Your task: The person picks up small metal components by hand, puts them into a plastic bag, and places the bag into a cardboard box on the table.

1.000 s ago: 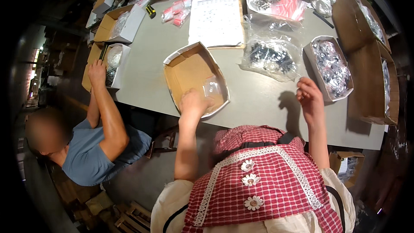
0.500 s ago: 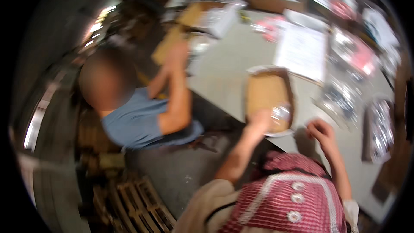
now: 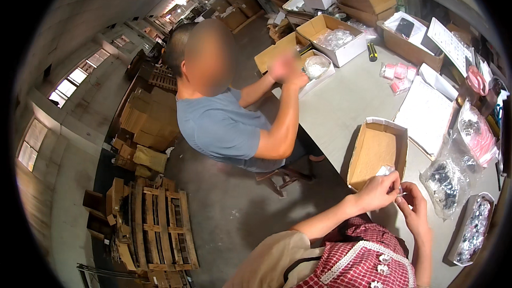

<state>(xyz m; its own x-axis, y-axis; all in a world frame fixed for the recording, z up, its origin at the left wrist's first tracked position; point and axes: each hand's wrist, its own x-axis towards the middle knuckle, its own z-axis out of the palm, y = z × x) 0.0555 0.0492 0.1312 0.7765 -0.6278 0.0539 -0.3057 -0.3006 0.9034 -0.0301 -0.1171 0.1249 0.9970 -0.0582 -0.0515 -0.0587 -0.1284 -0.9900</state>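
Observation:
My left hand (image 3: 377, 191) is over the near end of an open cardboard box (image 3: 376, 146) with a brown inside and white rim. Its fingers are pinched together, close to the fingertips of my right hand (image 3: 414, 208). Between the two hands is a small clear plastic bag (image 3: 401, 193), gripped by both; its contents are too small to make out. Just beyond my left fingers, a shiny clear packet (image 3: 384, 170) shows against the box; whether it lies inside or is held, I cannot tell.
A co-worker in a blue shirt (image 3: 218, 122) sits left, hands at small boxes. Paper sheets (image 3: 425, 114), bags of dark parts (image 3: 447, 181) and a long box of shiny packets (image 3: 472, 229) lie on the grey table (image 3: 330, 128). A yellow-black cutter (image 3: 372, 52) lies farther back.
My left hand has come back from inside the box to meet my right hand, and both now pinch the small bag. The view has swung left, showing more of the room.

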